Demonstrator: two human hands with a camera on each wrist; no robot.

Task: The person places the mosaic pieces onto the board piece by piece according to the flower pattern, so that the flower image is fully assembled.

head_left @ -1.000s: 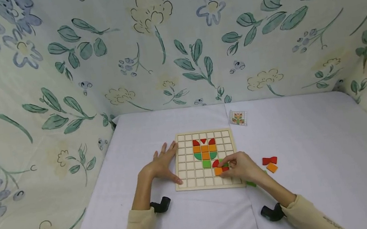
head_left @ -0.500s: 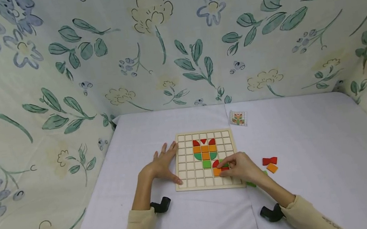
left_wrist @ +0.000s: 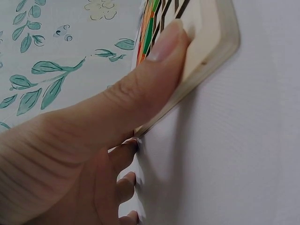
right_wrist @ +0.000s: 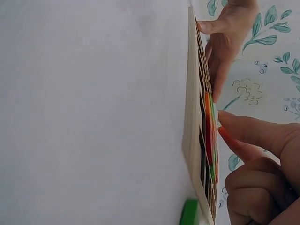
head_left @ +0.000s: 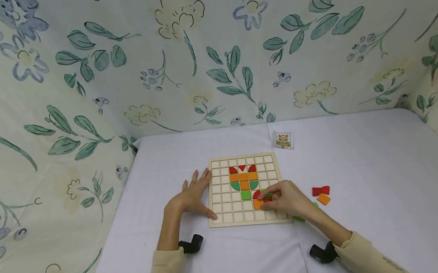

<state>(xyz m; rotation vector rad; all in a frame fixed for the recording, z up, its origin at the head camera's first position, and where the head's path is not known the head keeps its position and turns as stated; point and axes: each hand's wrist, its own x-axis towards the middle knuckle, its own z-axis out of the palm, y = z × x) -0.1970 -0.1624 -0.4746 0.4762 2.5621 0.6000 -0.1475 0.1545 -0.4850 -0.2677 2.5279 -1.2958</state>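
Observation:
A square wooden grid board (head_left: 229, 221) lies on the white-covered table, with red, orange and green tiles in its middle cells. My left hand (head_left: 191, 200) is spread along its left side, and in the left wrist view the thumb (left_wrist: 136, 84) rests on the frame near a corner. At the lower right of the pattern my right hand (head_left: 288, 198) pinches an orange square tile (head_left: 258, 204) between thumb and index finger, the other fingers curled in. A red curved tile (head_left: 256, 194) and a green square tile (head_left: 246, 195) sit close by in the board.
Right of the board lie a red bow-shaped tile (head_left: 321, 191) and a loose orange tile (head_left: 324, 199). A green tile (head_left: 299, 219) shows partly under the right forearm. Behind the board is a small pattern card (head_left: 283, 140). Floral cloth (head_left: 229, 85) hangs at the table's back.
My right thumb and index finger have shifted slightly left, and the orange tile has moved a little left with them. The left hand and the board have stayed in place.

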